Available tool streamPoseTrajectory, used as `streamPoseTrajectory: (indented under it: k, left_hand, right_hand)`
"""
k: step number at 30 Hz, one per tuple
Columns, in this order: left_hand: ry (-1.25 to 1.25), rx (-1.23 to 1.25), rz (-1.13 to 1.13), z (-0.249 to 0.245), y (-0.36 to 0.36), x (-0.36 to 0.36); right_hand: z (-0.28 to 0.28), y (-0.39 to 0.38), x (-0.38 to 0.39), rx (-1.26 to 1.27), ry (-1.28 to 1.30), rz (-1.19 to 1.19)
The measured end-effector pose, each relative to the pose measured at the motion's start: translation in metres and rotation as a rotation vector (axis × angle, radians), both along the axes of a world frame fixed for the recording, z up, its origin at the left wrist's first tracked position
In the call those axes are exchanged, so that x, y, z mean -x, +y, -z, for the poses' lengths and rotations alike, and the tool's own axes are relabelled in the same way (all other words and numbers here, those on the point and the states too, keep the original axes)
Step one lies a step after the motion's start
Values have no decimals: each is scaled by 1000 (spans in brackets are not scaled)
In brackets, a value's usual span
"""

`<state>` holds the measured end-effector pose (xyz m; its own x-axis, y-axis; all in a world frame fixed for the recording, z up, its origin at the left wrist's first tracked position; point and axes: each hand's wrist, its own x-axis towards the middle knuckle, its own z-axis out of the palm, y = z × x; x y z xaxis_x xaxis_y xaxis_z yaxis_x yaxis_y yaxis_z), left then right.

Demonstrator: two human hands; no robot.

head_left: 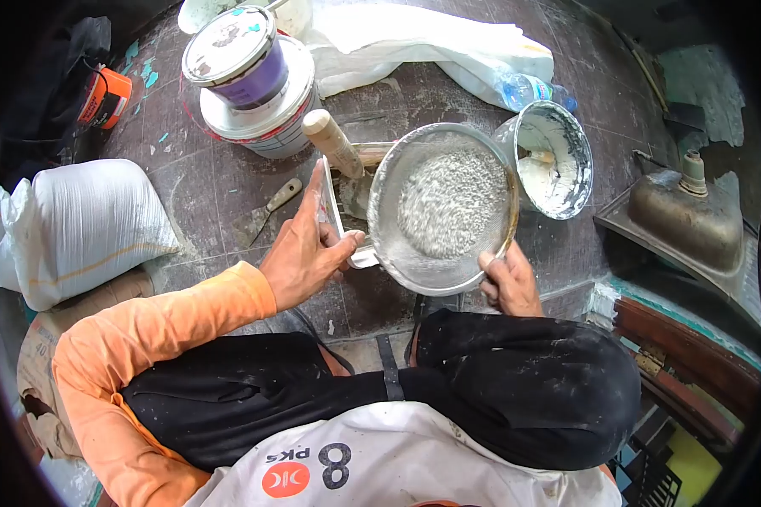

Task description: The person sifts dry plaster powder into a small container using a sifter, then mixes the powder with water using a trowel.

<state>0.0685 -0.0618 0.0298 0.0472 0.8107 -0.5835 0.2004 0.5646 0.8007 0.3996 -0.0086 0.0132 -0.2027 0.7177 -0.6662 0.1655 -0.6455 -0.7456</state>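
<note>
My right hand (511,283) grips the rim of a round metal sieve (381,228), holding it over the floor in front of my knees. In the sieve lies whitish, grainy powder (448,203), slightly smeared by motion. To its left, my left hand (304,241) is closed on a thin white-edged thing (330,198), whose kind I cannot make out; the sieve hides part of it. Just above that hand stands a thick wooden handle (333,142), its lower end partly hidden. A putty knife (271,209) lies on the floor left of my left hand.
Right of the sieve stands a bucket (588,160) smeared with white paste. Two stacked tubs (249,101) are at the back left, a full white sack (97,228) at the left. A white sheet (423,38), a plastic bottle (524,90) and an overturned metal sink (685,211) lie around.
</note>
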Motion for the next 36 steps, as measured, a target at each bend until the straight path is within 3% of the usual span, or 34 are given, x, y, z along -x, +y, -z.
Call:
streamPoseTrajectory:
  k: [10,15,18,29,33,36]
  left_hand:
    - [10,-52,19,7,-6,5]
    - [78,-28,45,8,-5,7]
    - [51,-85,30,10,-9,7]
    - [104,-158,70,13,-4,10]
    - [100,-151,93,11,-6,11]
    - [108,-115,71,13,-3,10]
  right_hand:
    - [-10,32,-8,7,-51,-68]
    - [-3,18,0,-123,-60,-142]
    - [-9,32,-3,-84,-56,-48]
    - [-14,21,18,-99,-122,-184]
    - [-10,34,7,-110,-99,-76]
    - [-3,19,10,-88,-141,-188]
